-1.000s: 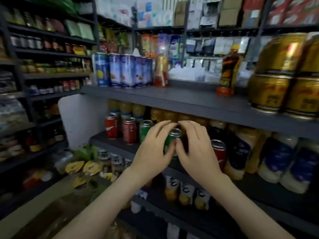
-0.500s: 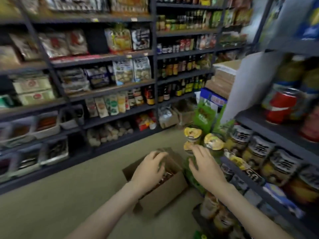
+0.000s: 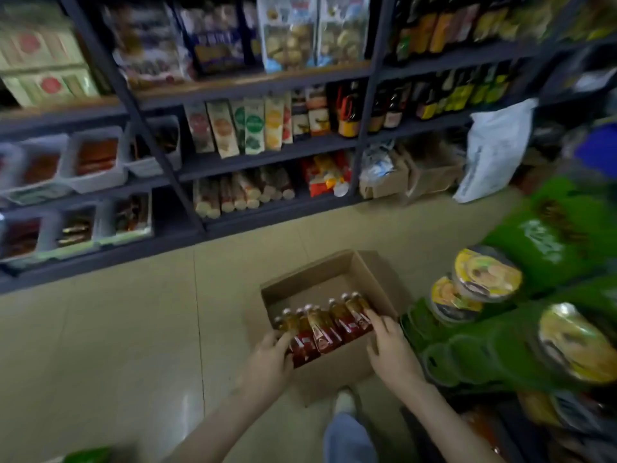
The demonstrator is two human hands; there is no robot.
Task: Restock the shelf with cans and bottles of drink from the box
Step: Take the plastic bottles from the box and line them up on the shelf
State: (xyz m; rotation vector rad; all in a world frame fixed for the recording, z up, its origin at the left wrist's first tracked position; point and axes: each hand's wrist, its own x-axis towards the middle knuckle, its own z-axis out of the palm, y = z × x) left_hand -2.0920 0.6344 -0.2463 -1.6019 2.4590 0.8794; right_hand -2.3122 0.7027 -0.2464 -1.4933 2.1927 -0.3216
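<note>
An open cardboard box point(image 3: 310, 274) stands on the floor in front of me. A row of several amber drink bottles point(image 3: 325, 329) with red labels lies along its near side. My left hand point(image 3: 267, 360) reaches into the box's left end, its fingers curled over the leftmost bottle point(image 3: 287, 324). My right hand point(image 3: 390, 350) is at the right end, with straight fingers resting on the rightmost bottle point(image 3: 357, 307) and the thumb spread by the box wall. The drink shelf is out of view.
At right, a low shelf holds green packs point(image 3: 547, 242) and yellow-lidded bowls point(image 3: 487, 274), close to the box. Across the beige tiled aisle point(image 3: 133, 329) stand dark racks of snacks and sauce bottles point(image 3: 267, 128). My shoe and trouser leg point(image 3: 347, 426) are just behind the box.
One second ago both hands set a green can on the drink shelf. My view then swung left and down, and both hands dropped into the box onto the bottles.
</note>
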